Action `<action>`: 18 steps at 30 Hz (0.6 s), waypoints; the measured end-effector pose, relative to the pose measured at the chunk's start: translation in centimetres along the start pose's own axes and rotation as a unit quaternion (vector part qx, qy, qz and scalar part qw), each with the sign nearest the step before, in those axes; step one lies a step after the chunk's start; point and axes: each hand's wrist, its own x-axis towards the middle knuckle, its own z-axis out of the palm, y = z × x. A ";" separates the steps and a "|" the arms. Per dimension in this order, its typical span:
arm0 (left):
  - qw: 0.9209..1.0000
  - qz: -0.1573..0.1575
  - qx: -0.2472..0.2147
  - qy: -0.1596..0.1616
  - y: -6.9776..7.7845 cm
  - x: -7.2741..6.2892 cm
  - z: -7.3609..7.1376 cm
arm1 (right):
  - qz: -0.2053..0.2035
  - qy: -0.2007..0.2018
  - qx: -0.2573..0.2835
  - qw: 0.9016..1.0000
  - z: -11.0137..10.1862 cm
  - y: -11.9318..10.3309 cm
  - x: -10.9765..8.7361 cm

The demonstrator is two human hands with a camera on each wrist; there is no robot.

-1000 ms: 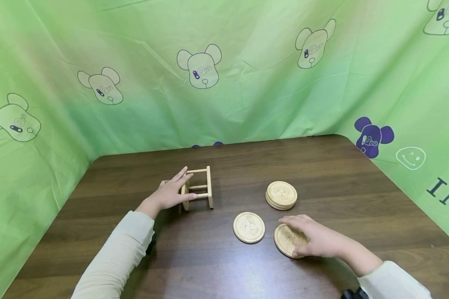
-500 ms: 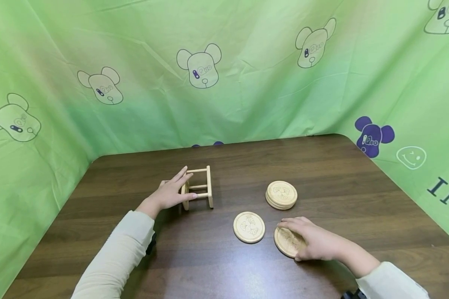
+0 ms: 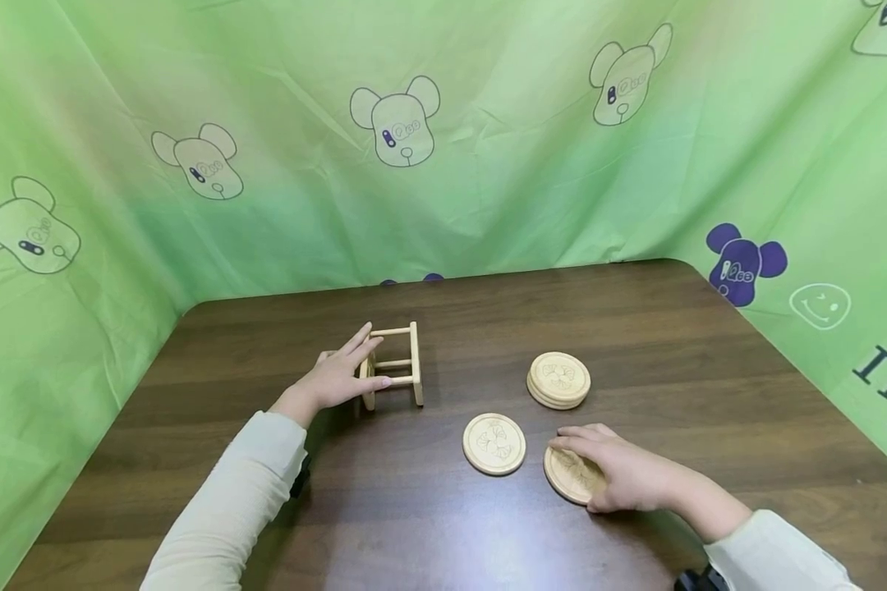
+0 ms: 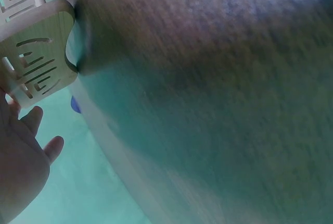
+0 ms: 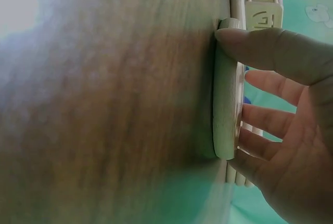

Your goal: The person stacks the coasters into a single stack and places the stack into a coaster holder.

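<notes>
On the left of the table, my left hand (image 3: 333, 379) holds the end of a small wooden coaster rack (image 3: 416, 361), thumb along its front rail and fingers spread over the top. The left wrist view shows the rack's cut-out end panel (image 4: 39, 60), with fingertips beyond it. My right hand (image 3: 631, 472) grips a round wooden coaster (image 3: 567, 476) by its edges, thumb at the near rim and fingers over the far side. From the right wrist, this coaster's side (image 5: 226, 104) appears close over the tabletop. Another carved coaster (image 3: 494, 444) lies flat between the hands.
A short stack of matching coasters (image 3: 558, 377) stands behind the right hand. The brown wood-grain table (image 3: 266, 336) ends at a green printed curtain (image 3: 288, 222), which hangs along the back and both sides.
My right thumb has shifted from the coaster's top to its near rim, closing the grip. The left hand keeps its hold on the rack. The head view has tilted slightly.
</notes>
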 end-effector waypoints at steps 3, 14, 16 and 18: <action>1.000 0.003 0.004 0.001 0.1 0.0 -0.1 | -0.003 0.001 -0.004 1.000 0.0 0.1 0.1; 1.000 0.002 0.016 0.001 0.0 0.0 -0.1 | -0.006 0.004 -0.011 1.000 -0.3 0.0 0.2; 1.000 0.001 0.017 0.002 0.0 0.0 -0.1 | -0.010 0.009 -0.011 1.000 -0.4 0.1 0.2; 1.000 0.000 0.015 0.002 0.0 0.1 -0.1 | -0.014 0.017 -0.012 1.000 -0.5 0.2 0.2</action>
